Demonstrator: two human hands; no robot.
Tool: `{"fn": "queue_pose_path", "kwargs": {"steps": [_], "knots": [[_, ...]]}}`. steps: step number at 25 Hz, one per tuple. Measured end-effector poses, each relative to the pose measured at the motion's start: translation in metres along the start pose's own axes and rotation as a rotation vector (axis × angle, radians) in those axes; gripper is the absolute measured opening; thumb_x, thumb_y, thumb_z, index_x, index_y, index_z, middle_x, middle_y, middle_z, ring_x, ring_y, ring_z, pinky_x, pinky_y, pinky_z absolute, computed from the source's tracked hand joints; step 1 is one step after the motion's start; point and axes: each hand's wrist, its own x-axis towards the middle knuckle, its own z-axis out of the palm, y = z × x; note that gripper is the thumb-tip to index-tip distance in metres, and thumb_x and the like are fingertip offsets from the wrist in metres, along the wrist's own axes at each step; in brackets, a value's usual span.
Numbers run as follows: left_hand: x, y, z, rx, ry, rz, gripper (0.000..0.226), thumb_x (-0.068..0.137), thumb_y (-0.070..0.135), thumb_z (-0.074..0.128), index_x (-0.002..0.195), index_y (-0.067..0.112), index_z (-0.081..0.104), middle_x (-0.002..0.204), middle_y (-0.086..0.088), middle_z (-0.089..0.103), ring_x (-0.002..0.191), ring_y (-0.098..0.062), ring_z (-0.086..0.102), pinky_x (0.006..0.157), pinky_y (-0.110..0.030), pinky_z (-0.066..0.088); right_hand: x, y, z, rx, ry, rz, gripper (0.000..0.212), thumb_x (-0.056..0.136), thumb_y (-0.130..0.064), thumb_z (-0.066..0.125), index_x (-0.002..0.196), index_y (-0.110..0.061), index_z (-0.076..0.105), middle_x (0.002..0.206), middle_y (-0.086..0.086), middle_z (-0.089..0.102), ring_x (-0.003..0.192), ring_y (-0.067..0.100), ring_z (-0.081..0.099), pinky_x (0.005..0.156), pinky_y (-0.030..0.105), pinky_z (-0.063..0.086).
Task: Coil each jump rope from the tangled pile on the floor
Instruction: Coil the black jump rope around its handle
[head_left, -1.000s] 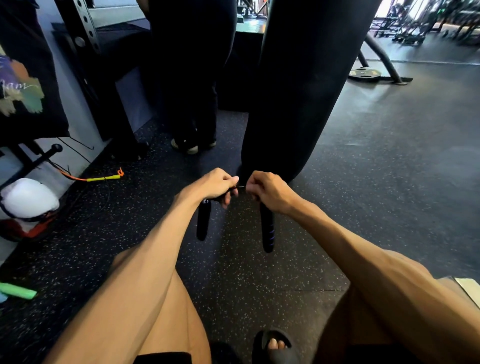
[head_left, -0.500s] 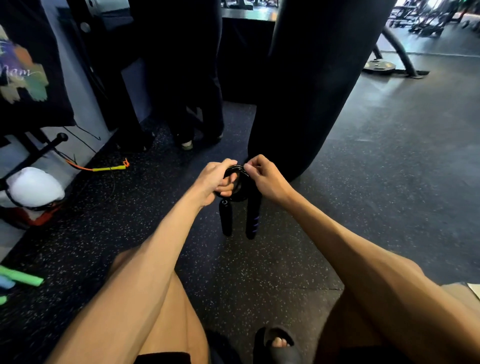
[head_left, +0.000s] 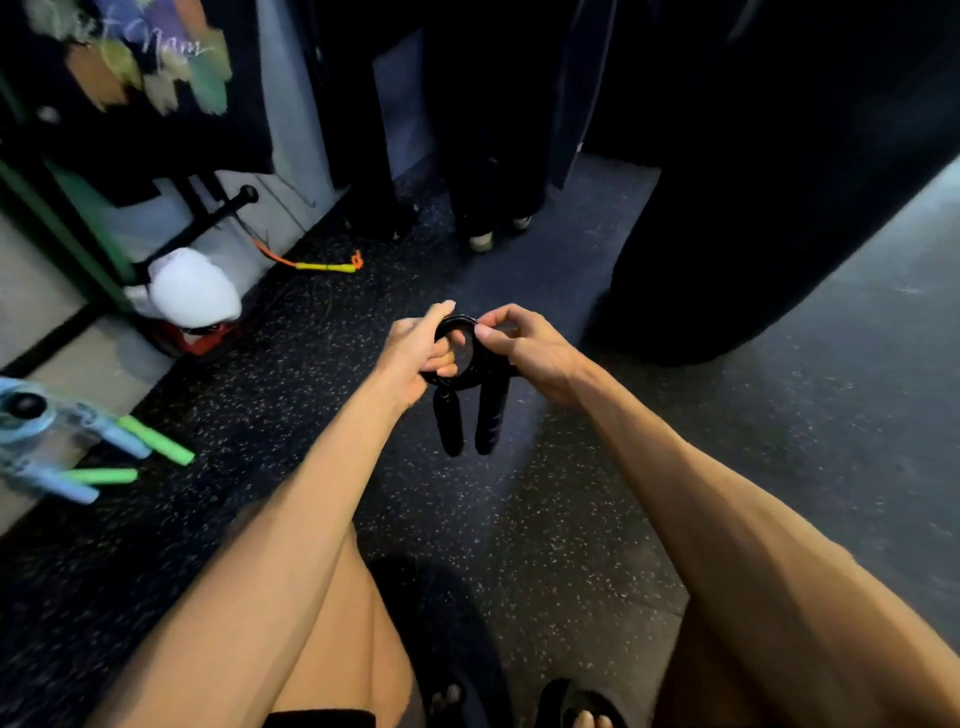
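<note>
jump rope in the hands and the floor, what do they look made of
The jump rope: cord looks smooth glossy black plastic or vinyl, catching light in tight loops; handles look matte, maybe foam or rubber. The floor: probably rubber matting, dark matte with pale flecks.

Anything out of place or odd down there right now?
Nothing damaged. The black jump rope sits coiled between left hand and right hand, handles hanging. The orange-and-yellow jump rope lies uncoiled by the wall; green handles lie scattered left.
</note>
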Motion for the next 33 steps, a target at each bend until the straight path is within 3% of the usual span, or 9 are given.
{"fn": "queue_pose_path", "kwargs": {"steps": [3, 7, 9, 12, 18, 24, 28, 31, 33], "knots": [[0.016, -0.008, -0.037, 0.000, 0.106, -0.044, 0.046, 0.097, 0.036, 0.057, 0.065, 0.003, 0.057, 0.036, 0.003, 0.025, 0.031, -0.010, 0.022, 0.043, -0.024, 0.028, 0.035, 0.012, 0.032, 0.012, -0.060, 0.017, 0.013, 0.094, -0.023, 0.065, 0.099, -0.015, 0.056, 0.091, 0.006, 0.064, 0.081, 0.014, 0.060, 0.073, 0.029, 0.048], [0.029, -0.016, -0.086, -0.076, 0.185, -0.070, 0.047, 0.094, 0.043, 0.061, 0.078, -0.002, 0.063, 0.044, 0.003, 0.029, 0.040, -0.011, 0.026, 0.049, -0.028, 0.037, 0.077, 0.028, 0.074, -0.032, -0.086, -0.031, 0.021, 0.096, -0.018, 0.062, 0.107, -0.001, 0.057, 0.089, 0.004, 0.064, 0.077, 0.009, 0.061, 0.072, 0.021, 0.050], [0.028, -0.017, -0.112, -0.102, 0.196, -0.063, 0.042, 0.094, 0.039, 0.060, 0.087, -0.002, 0.065, 0.051, 0.003, 0.033, 0.045, -0.010, 0.031, 0.055, -0.029, 0.042, 0.097, 0.038, 0.097, -0.029, -0.119, -0.036, 0.022, 0.096, -0.017, 0.061, 0.108, 0.002, 0.057, 0.092, 0.010, 0.067, 0.079, 0.012, 0.063, 0.076, 0.028, 0.053], [0.019, -0.017, -0.151, -0.153, 0.226, -0.014, 0.025, 0.097, 0.027, 0.059, 0.079, 0.010, 0.062, 0.060, 0.001, 0.041, 0.052, -0.011, 0.040, 0.065, -0.032, 0.044, 0.116, 0.037, 0.137, -0.019, -0.187, -0.052, 0.020, 0.097, -0.013, 0.059, 0.109, 0.003, 0.056, 0.084, 0.006, 0.067, 0.073, 0.010, 0.063, 0.073, 0.026, 0.054], [-0.025, -0.009, -0.220, -0.243, 0.437, 0.133, 0.016, 0.099, 0.017, 0.055, 0.086, 0.007, 0.053, 0.064, -0.003, 0.049, 0.054, -0.013, 0.047, 0.064, -0.032, 0.050, 0.127, 0.009, 0.222, -0.039, -0.420, -0.140, 0.012, 0.097, -0.009, 0.058, 0.107, -0.003, 0.055, 0.078, 0.005, 0.065, 0.066, 0.007, 0.061, 0.065, 0.017, 0.050], [-0.080, -0.019, -0.276, -0.246, 0.672, 0.215, 0.012, 0.097, 0.010, 0.056, 0.103, -0.001, 0.059, 0.072, -0.007, 0.058, 0.063, -0.016, 0.057, 0.063, -0.027, 0.057, 0.117, -0.003, 0.300, -0.112, -0.604, -0.208, 0.017, 0.096, -0.012, 0.060, 0.110, -0.002, 0.059, 0.091, 0.010, 0.066, 0.077, 0.010, 0.061, 0.073, 0.016, 0.051], [-0.105, -0.031, -0.300, -0.153, 0.826, 0.220, 0.012, 0.098, 0.007, 0.055, 0.109, 0.003, 0.058, 0.074, -0.005, 0.066, 0.062, -0.011, 0.060, 0.059, -0.020, 0.053, 0.112, -0.003, 0.344, -0.183, -0.672, -0.238, 0.019, 0.095, -0.010, 0.061, 0.110, 0.002, 0.059, 0.092, 0.010, 0.065, 0.078, 0.011, 0.061, 0.071, 0.014, 0.049], [-0.108, -0.035, -0.314, 0.068, 0.942, 0.216, 0.017, 0.099, 0.006, 0.053, 0.115, 0.003, 0.055, 0.083, -0.007, 0.068, 0.062, -0.007, 0.059, 0.054, -0.011, 0.044, 0.119, -0.003, 0.365, -0.185, -0.685, -0.256, 0.017, 0.095, -0.007, 0.061, 0.109, 0.003, 0.059, 0.079, -0.001, 0.062, 0.068, 0.001, 0.059, 0.066, 0.007, 0.047], [-0.101, -0.039, -0.329, 0.143, 1.014, 0.243, 0.019, 0.098, 0.005, 0.054, 0.116, 0.002, 0.054, 0.083, -0.007, 0.069, 0.064, -0.010, 0.060, 0.059, -0.012, 0.046, 0.128, -0.002, 0.379, -0.179, -0.691, -0.262, 0.016, 0.095, -0.008, 0.061, 0.108, 0.001, 0.060, 0.079, -0.002, 0.063, 0.066, -0.002, 0.059, 0.069, 0.010, 0.049]]}}
